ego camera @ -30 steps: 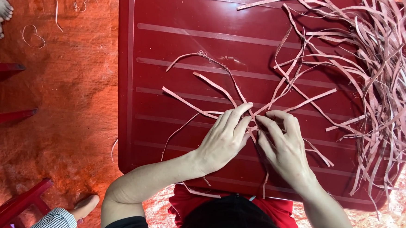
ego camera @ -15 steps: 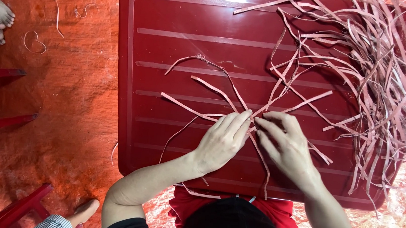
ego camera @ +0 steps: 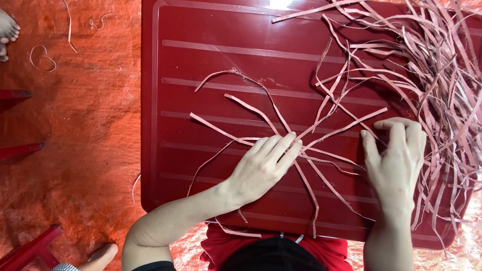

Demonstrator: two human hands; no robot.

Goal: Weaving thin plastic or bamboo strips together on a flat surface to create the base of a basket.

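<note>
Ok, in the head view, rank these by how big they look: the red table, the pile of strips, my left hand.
1. Red table
2. Pile of strips
3. Left hand

Head camera, straight down, close over table (ego camera: 200, 67).

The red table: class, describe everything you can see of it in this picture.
The red table is rectangular with rounded corners, glossy like moulded plastic, with raised ribs running across its top. It stands on an orange mat. A tangled heap of pink strips covers its right side; a few crossed strips lie mid-table. The left hand presses the crossing; the right hand rests at the heap's edge.
</note>
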